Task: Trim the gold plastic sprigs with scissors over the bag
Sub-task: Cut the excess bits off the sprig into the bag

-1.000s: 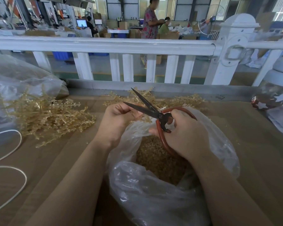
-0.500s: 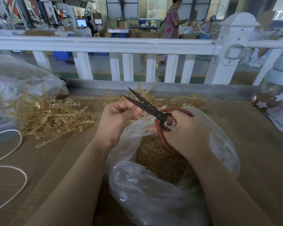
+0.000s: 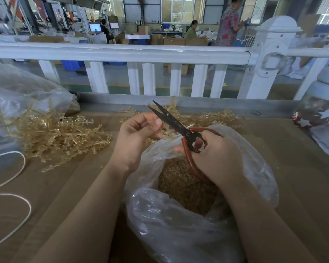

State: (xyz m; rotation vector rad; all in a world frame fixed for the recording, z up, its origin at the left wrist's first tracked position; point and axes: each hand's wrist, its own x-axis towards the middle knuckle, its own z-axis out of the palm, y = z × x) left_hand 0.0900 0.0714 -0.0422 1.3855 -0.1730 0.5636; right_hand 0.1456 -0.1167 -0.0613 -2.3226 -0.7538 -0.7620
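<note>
The open clear bag (image 3: 179,224) lies near, under both hands, so that cut pieces fall inside. The right hand (image 3: 217,158) grips the scissors (image 3: 176,123), blades slightly apart. The left hand (image 3: 136,138) pinches a gold sprig (image 3: 162,132) just beside the blades.

Gold is seen on the sprigs (image 3: 55,137) heaped left of the clear, colourless bag (image 3: 179,230), and on the trimmings inside it. The scissors (image 3: 177,126) above the bag are marked by black blades and red-brown handles. Beyond the bag a white railing (image 3: 122,53) is seen; right of it, a dark red jar (image 3: 315,118) is patterned with white stars.
</note>
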